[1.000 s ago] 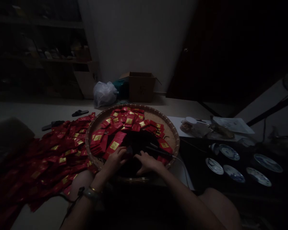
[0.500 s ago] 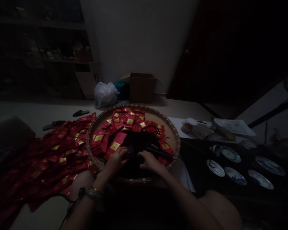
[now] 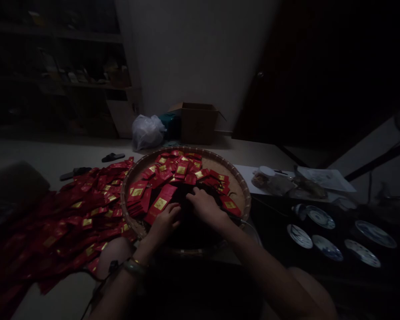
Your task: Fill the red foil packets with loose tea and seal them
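Working with both bare hands inside a round woven bamboo tray (image 3: 240, 182), over a dark, shapeless mass (image 3: 193, 224) in its middle, material unclear in the low light. Left hand (image 3: 165, 226) curled, fingertips at the lower edge of a red rectangular packet with a gold label (image 3: 160, 203); pinch or mere touch impossible to tell. Right hand (image 3: 205, 209) spread, fingers reaching forward onto the dark mass, nothing visibly clamped. Hands apart, only a narrow gap between them. More red gold-labelled packets (image 3: 180, 170) heaped loosely along the far and left sides of the tray, around the dark mass, with bare weave showing toward the right. Thin black rod-like tool with a cord (image 3: 235, 216) partly under the right wrist, type unclear. Large spill of red packets (image 3: 76, 218) just beyond the left rim of the tray, on a pale floor (image 3: 53, 151). Off to the right, blue-and-white porcelain saucers (image 3: 320, 217) on a dark surface. Brown cardboard box (image 3: 196, 124) and white plastic bag (image 3: 147, 132) against the far wall. Handling note: slow fingertip contact probably better than flat palm pressure, thin slick-looking packets likely to slide into one another.
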`<state>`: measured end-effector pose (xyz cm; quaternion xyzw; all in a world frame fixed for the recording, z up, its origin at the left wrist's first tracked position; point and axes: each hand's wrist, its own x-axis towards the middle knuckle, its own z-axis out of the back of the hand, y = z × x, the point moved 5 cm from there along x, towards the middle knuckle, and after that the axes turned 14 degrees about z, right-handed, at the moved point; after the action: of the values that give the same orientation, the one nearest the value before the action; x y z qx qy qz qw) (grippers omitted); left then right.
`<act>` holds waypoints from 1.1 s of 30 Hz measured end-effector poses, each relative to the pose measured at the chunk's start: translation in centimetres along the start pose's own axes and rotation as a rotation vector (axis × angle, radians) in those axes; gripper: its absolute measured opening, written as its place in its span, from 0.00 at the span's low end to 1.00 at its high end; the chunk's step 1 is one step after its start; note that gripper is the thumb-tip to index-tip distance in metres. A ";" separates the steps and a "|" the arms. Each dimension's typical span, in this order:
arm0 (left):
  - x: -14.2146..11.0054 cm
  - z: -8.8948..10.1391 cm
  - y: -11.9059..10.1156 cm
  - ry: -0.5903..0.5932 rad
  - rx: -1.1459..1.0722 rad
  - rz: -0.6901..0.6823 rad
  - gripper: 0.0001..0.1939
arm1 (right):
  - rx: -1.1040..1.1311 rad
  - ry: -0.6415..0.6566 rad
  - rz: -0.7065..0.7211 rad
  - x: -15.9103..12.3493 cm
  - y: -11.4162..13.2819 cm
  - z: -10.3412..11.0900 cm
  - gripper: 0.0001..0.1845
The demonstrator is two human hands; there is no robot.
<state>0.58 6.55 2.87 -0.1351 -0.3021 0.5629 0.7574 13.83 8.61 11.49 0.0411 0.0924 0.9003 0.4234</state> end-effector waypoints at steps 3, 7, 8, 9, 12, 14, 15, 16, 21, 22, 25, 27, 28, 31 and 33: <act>-0.1 0.0 0.0 0.023 0.007 0.000 0.21 | -0.053 0.034 0.033 0.3 1.3 -0.1 0.13; -0.1 -0.2 0.1 0.037 0.001 0.003 0.22 | 0.014 0.050 0.123 0.4 1.5 -0.2 0.12; -0.1 -0.2 0.1 0.037 0.001 -0.001 0.22 | 0.062 0.036 0.147 0.4 1.4 -0.2 0.14; -0.1 -0.3 0.2 0.035 0.002 -0.005 0.22 | 0.121 0.013 0.168 0.4 1.2 -0.2 0.18; -0.1 -0.3 0.3 0.019 0.010 0.002 0.21 | 0.309 -0.105 0.206 0.2 0.3 -0.2 0.30; 0.0 -0.2 0.3 0.007 0.010 0.013 0.21 | 0.382 -0.177 0.228 0.0 -0.2 -0.4 0.29; 0.0 -0.1 0.3 0.005 0.007 0.015 0.21 | 0.400 -0.196 0.239 -0.1 -0.4 -0.5 0.26; -0.1 -0.1 0.3 0.004 0.004 0.015 0.21 | 0.405 -0.201 0.249 -0.1 -0.5 -0.7 0.22; -0.1 -0.1 0.1 0.003 0.005 0.008 0.17 | 0.311 -0.055 0.268 -0.1 -0.3 -1.2 0.13; -0.1 -0.1 0.1 0.007 0.008 0.006 0.17 | 0.280 -0.023 0.270 -0.1 -0.1 -1.2 0.12; -0.1 -0.4 0.2 0.016 0.013 0.000 0.19 | 0.225 0.036 0.274 0.3 0.3 -1.2 0.11; -0.1 -0.3 0.3 0.009 0.020 0.012 0.19 | 0.239 0.024 0.257 0.7 0.5 -1.5 0.11; -0.1 -0.3 0.3 0.005 0.025 0.024 0.18 | 0.262 -0.005 0.242 0.9 0.4 -1.7 0.11; -0.2 0.0 0.5 -0.004 0.025 0.054 0.16 | 0.350 -0.164 0.193 1.2 -0.1 -2.4 0.20; -0.2 0.3 0.6 -0.017 0.003 0.062 0.15 | 0.403 -0.257 0.187 1.0 -0.5 -2.9 0.23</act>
<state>-0.08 6.50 2.69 -0.1385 -0.3033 0.5878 0.7371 13.11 9.24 8.50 0.2472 0.2113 0.8863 0.3298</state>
